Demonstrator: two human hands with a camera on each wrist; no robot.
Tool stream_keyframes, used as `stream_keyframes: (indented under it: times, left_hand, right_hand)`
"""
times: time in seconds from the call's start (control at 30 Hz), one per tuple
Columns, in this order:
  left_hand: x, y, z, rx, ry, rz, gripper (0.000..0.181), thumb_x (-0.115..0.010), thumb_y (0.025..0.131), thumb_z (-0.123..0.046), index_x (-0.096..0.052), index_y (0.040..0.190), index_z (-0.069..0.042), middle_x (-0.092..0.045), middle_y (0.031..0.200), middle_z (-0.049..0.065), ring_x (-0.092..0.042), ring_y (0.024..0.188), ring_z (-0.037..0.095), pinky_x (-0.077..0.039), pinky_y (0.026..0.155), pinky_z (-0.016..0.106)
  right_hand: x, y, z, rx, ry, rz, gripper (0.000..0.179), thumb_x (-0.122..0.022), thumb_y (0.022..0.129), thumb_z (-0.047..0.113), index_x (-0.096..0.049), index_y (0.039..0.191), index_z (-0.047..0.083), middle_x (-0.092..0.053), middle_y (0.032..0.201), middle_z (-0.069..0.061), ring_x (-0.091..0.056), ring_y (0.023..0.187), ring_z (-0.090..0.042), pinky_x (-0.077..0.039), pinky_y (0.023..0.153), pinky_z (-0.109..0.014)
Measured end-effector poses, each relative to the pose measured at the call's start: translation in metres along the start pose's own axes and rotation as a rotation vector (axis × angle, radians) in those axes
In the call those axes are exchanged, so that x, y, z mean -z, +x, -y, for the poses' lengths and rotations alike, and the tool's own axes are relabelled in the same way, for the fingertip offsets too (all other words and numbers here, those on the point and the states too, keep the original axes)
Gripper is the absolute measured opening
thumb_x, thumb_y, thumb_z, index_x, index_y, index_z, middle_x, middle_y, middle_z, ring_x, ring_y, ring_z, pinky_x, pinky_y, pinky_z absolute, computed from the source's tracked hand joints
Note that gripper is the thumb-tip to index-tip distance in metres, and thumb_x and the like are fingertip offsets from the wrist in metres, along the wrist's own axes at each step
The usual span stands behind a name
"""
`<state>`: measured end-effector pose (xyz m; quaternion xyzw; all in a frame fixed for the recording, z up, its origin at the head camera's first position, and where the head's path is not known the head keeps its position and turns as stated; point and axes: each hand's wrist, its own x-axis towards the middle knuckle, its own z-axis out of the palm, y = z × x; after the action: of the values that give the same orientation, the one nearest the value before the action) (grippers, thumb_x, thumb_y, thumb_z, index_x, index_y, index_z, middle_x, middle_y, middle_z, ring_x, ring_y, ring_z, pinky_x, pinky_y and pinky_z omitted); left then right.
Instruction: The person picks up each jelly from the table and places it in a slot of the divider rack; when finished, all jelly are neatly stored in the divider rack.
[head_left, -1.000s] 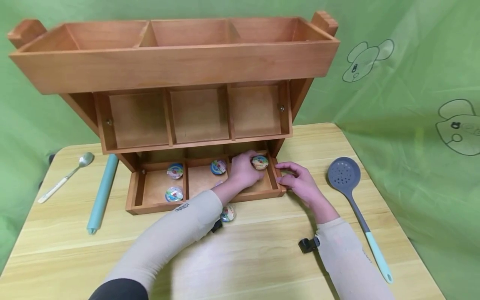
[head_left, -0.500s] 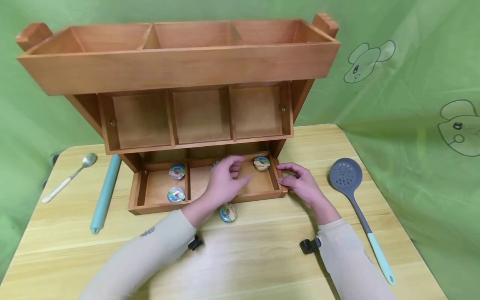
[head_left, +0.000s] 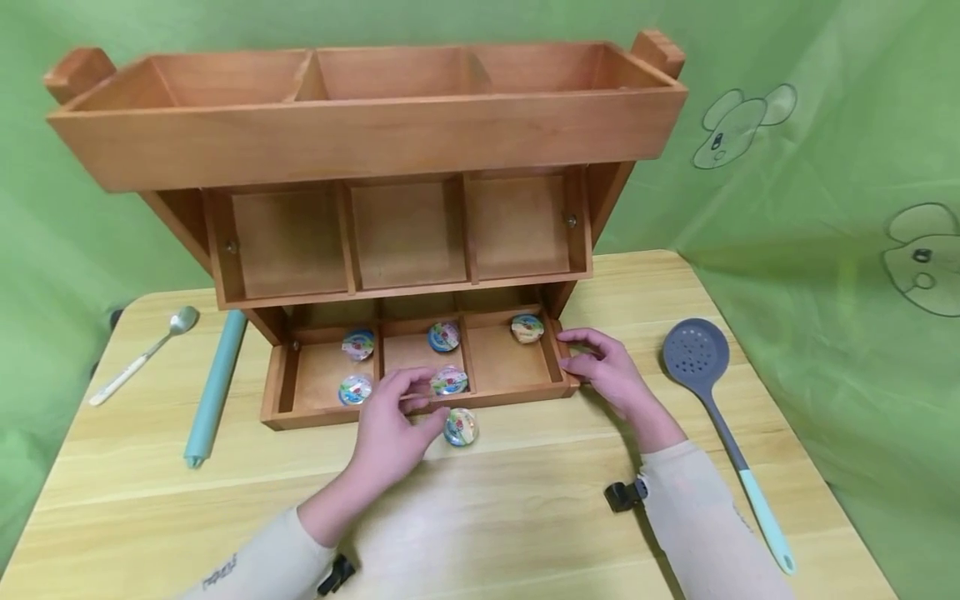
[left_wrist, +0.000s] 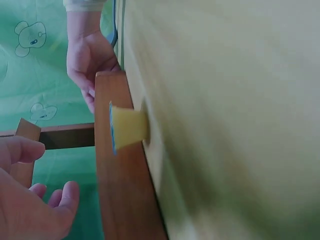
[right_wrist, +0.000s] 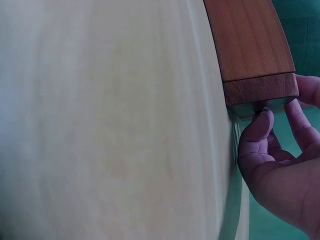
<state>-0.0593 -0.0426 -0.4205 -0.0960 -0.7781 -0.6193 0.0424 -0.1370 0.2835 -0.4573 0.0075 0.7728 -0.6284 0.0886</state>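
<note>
In the head view a small jelly cup (head_left: 461,427) with a printed foil lid stands on the table before the rack's lowest tray; the left wrist view shows the cup's yellow side (left_wrist: 130,126). My left hand (head_left: 393,429) hovers just left of it, thumb and fingers apart, holding nothing. At the lowest tray's right end (head_left: 567,379), my right hand (head_left: 609,371) touches the wood with its fingertips and thumb. Two jelly cups (head_left: 355,389) sit in the tray's left compartment and two (head_left: 444,337) in the middle one. A single jelly cup (head_left: 527,328) lies at the back of the right compartment.
The wooden rack's upper bin (head_left: 367,137) and tilted middle shelf (head_left: 408,233) overhang the lowest tray. A spoon (head_left: 146,354) and a pale blue rod-like item (head_left: 215,392) lie at left. On the right is a slotted ladle (head_left: 697,358) with a turquoise handle.
My left hand has let go of the cup in the right compartment and swung left and toward me, to beside the cup on the table. My right hand stays at the tray's end.
</note>
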Motion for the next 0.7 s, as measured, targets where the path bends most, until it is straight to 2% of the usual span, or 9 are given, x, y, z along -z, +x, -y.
stream_keyframes:
  times: [0.1,0.2,0.37,0.53,0.7]
  left_hand:
    - [-0.001,-0.012,0.003,0.017,0.002,0.0,0.048,-0.08,0.073,0.01,-0.064,0.118,0.006,-0.062,0.11,0.02,-0.064,0.097,0.038,-0.056,0.086,0.037]
    - [-0.005,-0.022,0.009,0.069,0.017,0.017,0.048,-0.081,0.071,0.009,-0.065,0.116,0.004,-0.063,0.108,0.019,-0.063,0.094,0.037,-0.057,0.083,0.036]
    - [-0.015,-0.029,0.021,0.15,0.056,0.074,0.054,-0.084,0.069,0.005,-0.065,0.119,0.002,-0.061,0.108,0.015,-0.063,0.089,0.033,-0.058,0.077,0.034]
    - [-0.025,-0.029,0.031,0.13,0.091,0.121,0.057,-0.085,0.067,0.0,-0.065,0.121,0.0,-0.06,0.107,0.009,-0.062,0.086,0.029,-0.058,0.073,0.034]
    - [-0.033,-0.026,0.034,0.094,0.09,0.167,0.056,-0.087,0.068,-0.003,-0.067,0.12,-0.001,-0.062,0.107,0.007,-0.061,0.084,0.026,-0.057,0.07,0.035]
  right_hand:
    - [0.001,0.0,-0.001,0.016,-0.011,-0.003,0.045,-0.068,0.086,-0.002,-0.058,0.131,-0.003,-0.053,0.128,-0.019,-0.06,0.093,-0.018,-0.054,0.071,-0.027]
    - [0.001,0.0,-0.001,0.015,-0.006,0.001,0.045,-0.068,0.087,-0.002,-0.058,0.131,-0.003,-0.054,0.126,-0.018,-0.06,0.088,-0.017,-0.054,0.07,-0.027]
    - [0.0,0.0,-0.002,-0.005,0.022,0.006,0.045,-0.066,0.087,-0.003,-0.058,0.131,-0.002,-0.054,0.126,-0.017,-0.062,0.081,-0.015,-0.055,0.068,-0.028]
    - [0.0,-0.001,-0.001,0.003,0.02,0.007,0.045,-0.066,0.088,-0.003,-0.057,0.132,-0.003,-0.054,0.126,-0.017,-0.062,0.081,-0.015,-0.055,0.068,-0.028]
    - [0.001,-0.001,-0.002,0.012,0.017,0.009,0.045,-0.066,0.088,-0.003,-0.056,0.132,-0.004,-0.054,0.126,-0.018,-0.063,0.084,-0.015,-0.055,0.069,-0.028]
